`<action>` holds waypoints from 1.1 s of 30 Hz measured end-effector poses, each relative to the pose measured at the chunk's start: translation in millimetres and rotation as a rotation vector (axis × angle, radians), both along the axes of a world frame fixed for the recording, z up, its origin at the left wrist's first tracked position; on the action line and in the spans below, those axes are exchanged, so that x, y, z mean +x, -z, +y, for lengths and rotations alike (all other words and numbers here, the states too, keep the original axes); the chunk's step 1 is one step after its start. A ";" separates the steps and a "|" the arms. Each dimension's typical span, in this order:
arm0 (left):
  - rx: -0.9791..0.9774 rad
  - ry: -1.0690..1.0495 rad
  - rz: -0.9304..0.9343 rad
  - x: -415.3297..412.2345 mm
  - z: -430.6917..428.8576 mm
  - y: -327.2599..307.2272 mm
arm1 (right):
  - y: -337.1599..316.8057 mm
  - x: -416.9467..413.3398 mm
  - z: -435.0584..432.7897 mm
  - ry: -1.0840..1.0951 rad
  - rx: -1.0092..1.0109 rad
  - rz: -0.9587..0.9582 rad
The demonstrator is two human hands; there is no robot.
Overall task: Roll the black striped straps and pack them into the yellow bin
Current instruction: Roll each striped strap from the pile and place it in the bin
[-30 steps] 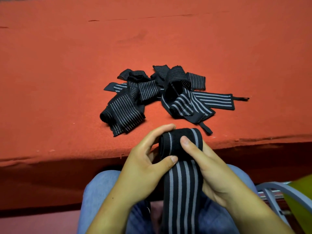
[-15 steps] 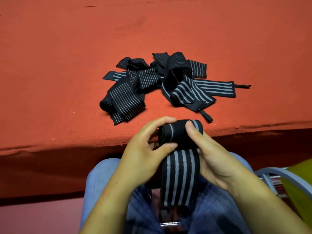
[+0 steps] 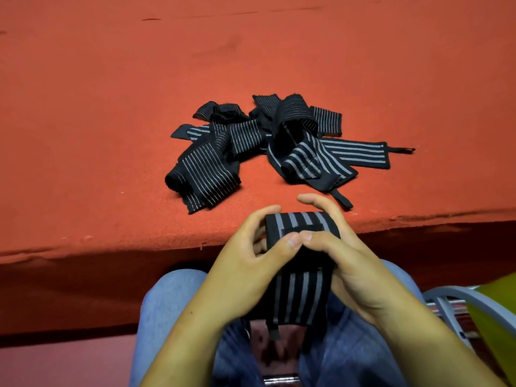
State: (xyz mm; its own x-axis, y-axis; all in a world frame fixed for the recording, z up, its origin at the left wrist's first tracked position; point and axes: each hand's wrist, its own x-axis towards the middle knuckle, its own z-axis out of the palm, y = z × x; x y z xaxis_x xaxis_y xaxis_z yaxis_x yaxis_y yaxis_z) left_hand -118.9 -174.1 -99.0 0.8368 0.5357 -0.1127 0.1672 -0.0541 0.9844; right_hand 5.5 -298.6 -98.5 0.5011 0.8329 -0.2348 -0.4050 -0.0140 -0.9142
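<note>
A black strap with grey stripes (image 3: 300, 294) is partly wound into a roll (image 3: 301, 223) held over my lap, just in front of the table edge. My left hand (image 3: 245, 272) grips the roll's left side, thumb pressed on its front. My right hand (image 3: 351, 263) grips the right side, thumb meeting the left thumb, index finger arched over the top. The unrolled tail hangs down between my knees. A heap of loose striped straps (image 3: 279, 146) lies on the red table beyond my hands. A sliver of the yellow bin (image 3: 497, 314) shows at the lower right.
The table is covered in red felt (image 3: 111, 107), and its front edge runs just behind my hands. A grey chair frame (image 3: 458, 296) curves at my right side beside the bin. My legs in blue jeans (image 3: 164, 308) fill the bottom of the view.
The roll has grown as both hands wound more strap onto it, and the hanging tail is shorter. My thumbs now meet on the roll's front.
</note>
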 end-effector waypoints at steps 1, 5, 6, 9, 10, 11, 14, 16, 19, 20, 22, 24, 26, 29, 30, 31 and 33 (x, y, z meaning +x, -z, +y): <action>-0.020 -0.004 -0.017 -0.3 -0.4 0.0 | 0.0 0.3 -0.3 -0.008 0.003 0.013; -0.034 0.022 -0.071 -2.8 -1.7 0.2 | -0.7 0.0 0.8 -0.003 -0.033 0.044; -0.027 0.036 -0.075 -3.5 -1.3 0.3 | -1.2 -0.1 0.4 -0.006 -0.049 0.044; 0.129 0.057 -0.099 -5.0 1.7 -2.3 | -5.1 -1.1 -1.2 -0.031 -0.073 0.075; 0.197 0.060 -0.107 -5.1 2.1 -3.1 | -6.6 -1.8 -0.8 -0.033 -0.071 0.090; 0.254 0.065 -0.117 -5.0 2.3 -4.0 | -7.5 -2.0 -0.2 -0.033 -0.068 0.098; 0.343 0.098 -0.135 -5.2 2.2 -3.6 | -7.8 -1.8 2.1 0.001 -0.073 0.108; 0.275 0.132 -0.140 -5.5 3.1 -3.1 | -7.1 -1.0 2.5 0.027 -0.071 0.132; 0.054 0.120 -0.083 -4.1 5.2 -4.2 | -3.3 0.2 2.2 0.056 -0.063 0.123; 0.039 0.092 -0.033 -2.6 5.2 -3.9 | -1.9 0.5 2.5 0.055 -0.057 0.102; -0.012 0.057 0.049 0.8 4.3 -1.0 | -0.3 1.8 2.9 0.048 -0.043 0.061; -0.108 0.057 0.081 3.8 1.7 0.9 | -0.2 4.2 2.3 0.037 -0.042 0.041; -0.166 0.056 0.082 5.5 -0.3 2.3 | -0.7 6.2 0.2 0.013 -0.045 0.031; -0.185 0.009 0.064 5.1 1.5 4.7 | -0.4 7.8 -3.4 -0.016 -0.053 0.044; -0.189 -0.003 0.046 4.6 2.2 4.8 | -0.5 7.8 -3.6 -0.018 -0.052 0.057; -0.188 -0.007 0.022 3.4 2.8 5.3 | -0.9 7.3 -3.7 -0.016 -0.055 0.067; -0.166 -0.001 -0.021 2.1 3.4 6.3 | 0.0 7.3 -3.1 -0.002 -0.066 0.072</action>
State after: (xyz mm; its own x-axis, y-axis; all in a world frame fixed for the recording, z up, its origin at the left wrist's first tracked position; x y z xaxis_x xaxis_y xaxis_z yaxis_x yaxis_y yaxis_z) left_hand -116.7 -170.8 -105.3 0.8396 0.5118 -0.1823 0.1469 0.1093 0.9831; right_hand 12.8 -301.8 -98.5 0.4794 0.8153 -0.3246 -0.4696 -0.0740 -0.8797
